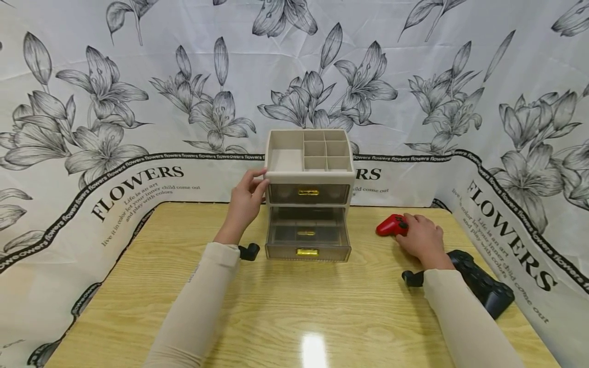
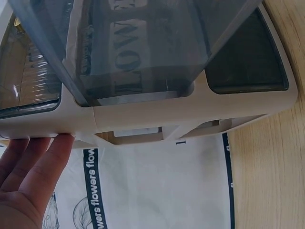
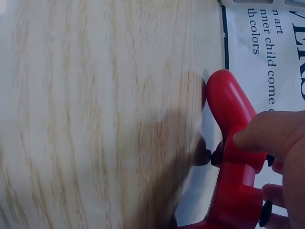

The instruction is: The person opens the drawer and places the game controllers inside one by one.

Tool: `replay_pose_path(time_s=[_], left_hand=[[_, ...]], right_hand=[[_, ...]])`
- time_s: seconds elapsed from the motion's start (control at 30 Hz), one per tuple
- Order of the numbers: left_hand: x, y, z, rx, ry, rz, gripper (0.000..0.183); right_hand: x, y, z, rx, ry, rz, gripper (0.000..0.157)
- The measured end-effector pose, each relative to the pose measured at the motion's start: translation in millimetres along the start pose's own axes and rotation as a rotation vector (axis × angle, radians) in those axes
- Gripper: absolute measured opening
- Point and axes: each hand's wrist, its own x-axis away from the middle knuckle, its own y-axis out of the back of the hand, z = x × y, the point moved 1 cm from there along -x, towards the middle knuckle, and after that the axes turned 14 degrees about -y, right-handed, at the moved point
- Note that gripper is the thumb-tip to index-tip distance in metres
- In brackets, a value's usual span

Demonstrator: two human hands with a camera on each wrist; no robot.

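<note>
A beige desktop organizer (image 1: 309, 175) with smoky clear drawers stands at the back of the table. Its upper drawer (image 1: 290, 193) is closed, while a lower drawer (image 1: 308, 252) with a gold handle is pulled out toward me. My left hand (image 1: 246, 202) touches the organizer's upper left side; in the left wrist view its fingers (image 2: 43, 164) lie fairly straight against the beige frame (image 2: 143, 114). To the right, my right hand (image 1: 422, 237) holds a red game controller (image 1: 390, 225) at the tabletop. The right wrist view shows the thumb (image 3: 252, 136) on the red controller (image 3: 233, 195), with other fingers partly hidden behind it.
A larger black game controller (image 1: 480, 281) lies at the table's right, partly behind my right forearm. The organizer's top has one large and several small compartments (image 1: 315, 148). Flower-printed cloth (image 1: 221, 102) borders the wooden table (image 1: 285, 301) at the back and sides.
</note>
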Motion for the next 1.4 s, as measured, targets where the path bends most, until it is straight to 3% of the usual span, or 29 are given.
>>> replay_pose_path(time_s=[0.53,1.0,1.4], left_hand=[[1.5,-2.0,-1.4,0.009,-0.004,0.002,0.041],[1.6,-1.3,0.3,0.001,-0.02,-0.009,0.039],[1.2,-0.6,1.2,0.002,-0.019,-0.011,0.038]], right_hand=[[1,-8.4,-11,0.011,-0.09,0.131,0.073],[0,-12.0,-12,0.002,-0.069,0.104,0.064],[6,-9.7,-10,-0.123,-0.096,0.14,0.065]])
